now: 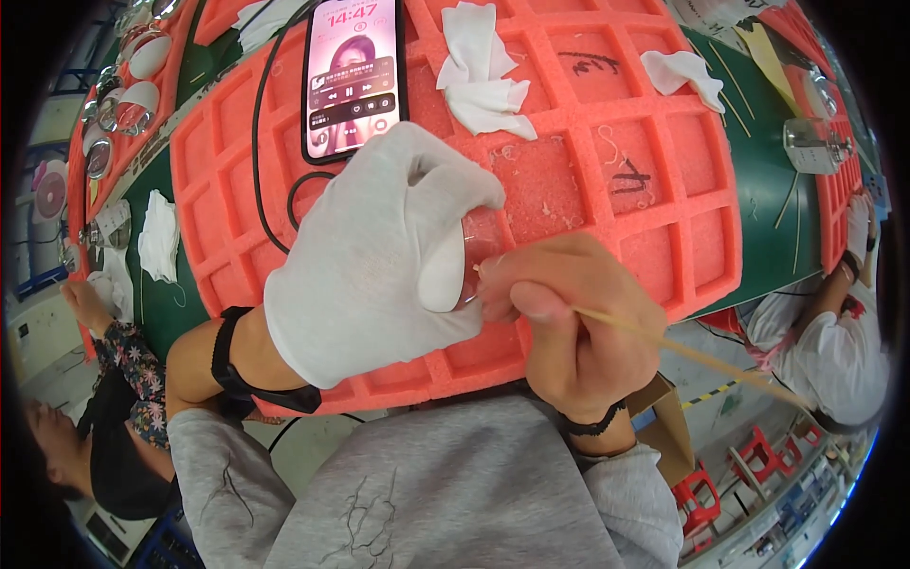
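Observation:
My left hand [374, 256], in a white cloth glove, is closed around a small rounded, clear glass piece [482, 235] with a smooth white part [443, 275]. Its exact kind is hard to tell, as the glove hides much of it. My bare right hand [592, 318] pinches a thin wooden stick [697, 356], whose long end slants out to the lower right. The fingertips and the stick's short tip are at the glass piece's right side. Both hands are over a pink foam tray [697, 248] divided into square pockets.
A phone [353, 81] with a lit screen lies on the tray, a black cable [258, 142] beside it. Crumpled white cloths [483, 71] rest farther right. Loose sticks [735, 95] and a glass jar [813, 147] are on the green table [758, 223]. People sit at left and right.

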Action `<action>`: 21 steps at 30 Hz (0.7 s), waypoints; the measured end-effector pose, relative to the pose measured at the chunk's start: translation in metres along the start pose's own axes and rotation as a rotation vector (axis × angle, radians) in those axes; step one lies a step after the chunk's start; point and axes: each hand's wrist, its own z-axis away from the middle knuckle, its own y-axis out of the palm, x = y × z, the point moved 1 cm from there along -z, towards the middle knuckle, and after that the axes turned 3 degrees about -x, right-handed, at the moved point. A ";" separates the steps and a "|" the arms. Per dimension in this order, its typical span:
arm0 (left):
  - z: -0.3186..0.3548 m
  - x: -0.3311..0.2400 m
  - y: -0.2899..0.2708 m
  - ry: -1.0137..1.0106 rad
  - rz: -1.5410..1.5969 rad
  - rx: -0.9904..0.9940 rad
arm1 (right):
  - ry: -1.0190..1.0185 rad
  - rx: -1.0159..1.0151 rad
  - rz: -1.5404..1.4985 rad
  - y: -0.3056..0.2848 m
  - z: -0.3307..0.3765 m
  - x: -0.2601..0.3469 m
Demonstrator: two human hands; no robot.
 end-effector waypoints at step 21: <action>0.001 0.003 0.004 -0.037 0.039 0.017 | -0.008 -0.005 -0.032 0.002 0.004 -0.006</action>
